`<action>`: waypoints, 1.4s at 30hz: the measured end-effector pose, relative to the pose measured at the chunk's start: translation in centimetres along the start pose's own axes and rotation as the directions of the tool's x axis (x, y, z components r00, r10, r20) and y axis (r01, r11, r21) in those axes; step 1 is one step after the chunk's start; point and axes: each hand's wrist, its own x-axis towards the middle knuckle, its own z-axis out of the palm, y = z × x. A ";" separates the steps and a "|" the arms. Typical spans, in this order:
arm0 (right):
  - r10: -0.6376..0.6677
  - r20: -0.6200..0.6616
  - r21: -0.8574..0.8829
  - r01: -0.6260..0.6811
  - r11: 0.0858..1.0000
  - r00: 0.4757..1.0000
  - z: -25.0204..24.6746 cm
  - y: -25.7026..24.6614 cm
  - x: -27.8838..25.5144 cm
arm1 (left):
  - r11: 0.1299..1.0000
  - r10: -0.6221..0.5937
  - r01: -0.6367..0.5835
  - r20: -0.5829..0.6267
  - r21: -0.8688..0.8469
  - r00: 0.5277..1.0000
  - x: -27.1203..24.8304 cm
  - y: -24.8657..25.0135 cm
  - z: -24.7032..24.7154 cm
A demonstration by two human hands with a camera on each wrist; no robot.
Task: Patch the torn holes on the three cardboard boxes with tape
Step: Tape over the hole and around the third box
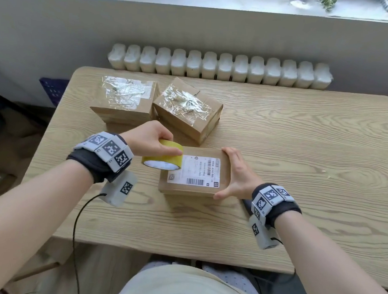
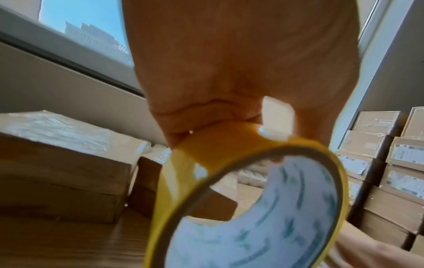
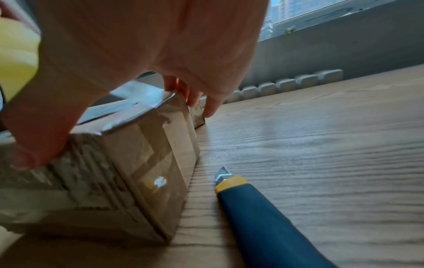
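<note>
A cardboard box [image 1: 223, 172] with a white shipping label lies near the table's front. My right hand [image 1: 234, 175] clasps its right end, thumb on the near side and fingers on the far side. In the right wrist view the near face of this box [image 3: 75, 174] looks ragged under my thumb. My left hand [image 1: 152, 141] grips a yellow tape roll [image 1: 162, 155] over the box's left end. From the left wrist, the roll [image 2: 183, 163] hangs below the palm. Two more boxes [image 1: 124, 110] [image 1: 186, 123] at the back carry crinkled clear tape.
A blue and yellow utility knife [image 3: 263, 217] lies on the wooden table [image 1: 303, 143] just right of the near box, blade out. A white radiator [image 1: 219, 67] runs behind the table. Stacked cartons [image 2: 390, 172] stand off to the right.
</note>
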 end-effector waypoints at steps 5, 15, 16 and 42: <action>0.001 0.009 -0.008 -0.001 1.000 1.000 -0.4 0.3 0.1 | 1.000 0.007 -0.007 0.014 0.009 1.000 -0.9 -1.0 -0.5; 0.031 0.004 -0.053 -0.031 0.998 1.000 -0.9 0.8 -0.2 | 0.960 -0.084 0.093 -0.045 0.263 0.995 -0.8 -4.9 -0.3; 0.030 0.004 -0.057 -0.030 0.998 1.000 -0.9 0.8 -0.2 | 0.957 -0.087 0.096 -0.046 0.275 0.995 -0.7 -5.2 -0.1; 0.011 0.120 -0.574 0.061 0.817 0.993 3.9 -6.5 -0.5 | 0.972 -0.077 0.080 -0.024 0.220 0.997 2.6 -8.6 4.5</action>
